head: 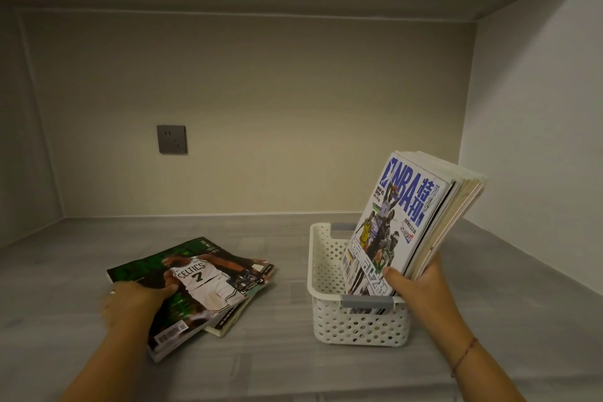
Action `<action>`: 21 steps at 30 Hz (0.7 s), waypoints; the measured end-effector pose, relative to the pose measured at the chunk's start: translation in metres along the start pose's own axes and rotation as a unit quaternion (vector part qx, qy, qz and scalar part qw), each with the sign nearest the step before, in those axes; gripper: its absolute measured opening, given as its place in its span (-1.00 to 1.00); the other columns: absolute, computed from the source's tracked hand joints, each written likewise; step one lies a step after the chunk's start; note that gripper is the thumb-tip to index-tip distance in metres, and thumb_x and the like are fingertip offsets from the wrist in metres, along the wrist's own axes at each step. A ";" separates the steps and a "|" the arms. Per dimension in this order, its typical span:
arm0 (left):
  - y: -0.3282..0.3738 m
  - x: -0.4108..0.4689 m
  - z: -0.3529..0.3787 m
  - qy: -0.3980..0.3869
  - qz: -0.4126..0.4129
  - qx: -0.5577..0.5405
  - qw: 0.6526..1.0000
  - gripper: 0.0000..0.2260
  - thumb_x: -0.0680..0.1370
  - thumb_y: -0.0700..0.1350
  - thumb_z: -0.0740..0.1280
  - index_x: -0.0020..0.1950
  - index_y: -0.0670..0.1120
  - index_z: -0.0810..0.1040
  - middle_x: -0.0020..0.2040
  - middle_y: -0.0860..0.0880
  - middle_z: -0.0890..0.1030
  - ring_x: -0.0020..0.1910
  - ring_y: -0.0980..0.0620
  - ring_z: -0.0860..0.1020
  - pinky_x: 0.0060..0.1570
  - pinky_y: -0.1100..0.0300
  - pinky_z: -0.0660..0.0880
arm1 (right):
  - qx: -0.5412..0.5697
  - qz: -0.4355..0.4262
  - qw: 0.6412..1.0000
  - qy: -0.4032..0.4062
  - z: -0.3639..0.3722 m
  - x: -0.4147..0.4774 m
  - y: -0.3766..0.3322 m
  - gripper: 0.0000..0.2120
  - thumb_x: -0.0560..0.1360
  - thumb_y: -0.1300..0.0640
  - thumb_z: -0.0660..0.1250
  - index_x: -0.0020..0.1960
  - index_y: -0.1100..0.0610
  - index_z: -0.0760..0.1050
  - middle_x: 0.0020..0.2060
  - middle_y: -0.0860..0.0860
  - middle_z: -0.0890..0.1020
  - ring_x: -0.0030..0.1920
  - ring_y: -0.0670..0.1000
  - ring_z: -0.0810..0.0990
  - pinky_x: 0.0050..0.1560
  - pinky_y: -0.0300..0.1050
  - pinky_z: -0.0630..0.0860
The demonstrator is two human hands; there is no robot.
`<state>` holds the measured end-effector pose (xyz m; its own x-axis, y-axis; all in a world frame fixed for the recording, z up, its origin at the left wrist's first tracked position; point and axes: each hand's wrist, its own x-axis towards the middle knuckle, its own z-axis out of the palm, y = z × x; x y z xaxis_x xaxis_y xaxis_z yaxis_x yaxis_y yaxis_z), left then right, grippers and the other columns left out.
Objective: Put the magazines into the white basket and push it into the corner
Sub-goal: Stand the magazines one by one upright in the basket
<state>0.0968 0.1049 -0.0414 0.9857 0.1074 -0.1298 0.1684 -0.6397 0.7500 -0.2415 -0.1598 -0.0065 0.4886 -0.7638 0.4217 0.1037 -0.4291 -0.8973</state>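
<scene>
Magazines (408, 222) stood in a thick, tilted bundle with their lower edges inside the white basket (326, 320). The right hand (421, 284) was clamped round their near bottom corner. Left of the basket, well apart, the left hand (137, 300) gripped the near edge of a flat stack (208, 281). Glossy and floppy, probably heavy together, they looked best held near the spines and supported beneath.

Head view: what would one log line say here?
stage: loading | right hand: grips magazine bundle, tilted, lower end in white basket | left hand: grips Celtics magazine atop loose stack | corner push: pending
</scene>
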 end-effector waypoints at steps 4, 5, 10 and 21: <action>-0.007 0.000 -0.014 -0.030 0.002 -0.003 1.000 -0.37 0.34 0.11 0.52 0.20 -0.27 0.45 -0.01 -0.27 0.60 -0.15 -0.22 0.58 -0.15 0.00 0.55 | 0.003 -0.006 1.000 0.008 0.000 -0.001 -0.001 -0.49 0.36 0.25 0.44 0.05 -0.18 0.25 -0.14 -0.24 0.53 -0.28 -0.38 0.57 -0.47 -0.53 0.41; -0.009 0.001 -0.015 -0.030 0.001 -0.017 0.999 -0.40 0.35 0.10 0.52 0.18 -0.27 0.46 -0.03 -0.27 0.60 -0.18 -0.22 0.58 -0.18 0.00 0.54 | 0.004 -0.005 1.000 0.010 0.000 -0.001 -0.002 -0.48 0.35 0.24 0.44 0.08 -0.17 0.25 -0.14 -0.24 0.54 -0.28 -0.32 0.59 -0.48 -0.53 0.41; -0.016 -0.002 -0.013 -0.005 0.030 -0.146 0.989 -0.67 0.51 -0.14 0.40 0.17 -0.31 0.48 -0.01 -0.33 0.60 -0.08 -0.30 0.58 -0.04 -0.13 0.55 | 0.000 0.000 1.000 0.009 0.000 -0.002 -0.002 -0.49 0.35 0.22 0.44 0.11 -0.14 0.25 -0.14 -0.23 0.54 -0.28 -0.30 0.59 -0.48 -0.50 0.42; 0.064 -0.089 -0.006 0.070 0.278 -0.269 0.919 -0.91 0.65 -0.08 0.10 0.13 -0.01 0.32 -0.07 0.00 0.51 -0.10 -0.05 0.55 -0.26 0.04 0.52 | -0.003 0.015 1.000 0.018 0.001 0.001 0.002 -0.45 0.35 0.18 0.45 0.16 -0.14 0.22 -0.14 -0.25 0.53 -0.26 -0.26 0.54 -0.50 -0.50 0.41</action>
<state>0.0199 0.0586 0.0219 0.9040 -0.0004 0.4276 -0.4222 -0.1597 0.8923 -0.2399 -0.1608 -0.0086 0.4601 -0.7927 0.3999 0.0847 -0.4092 -0.9085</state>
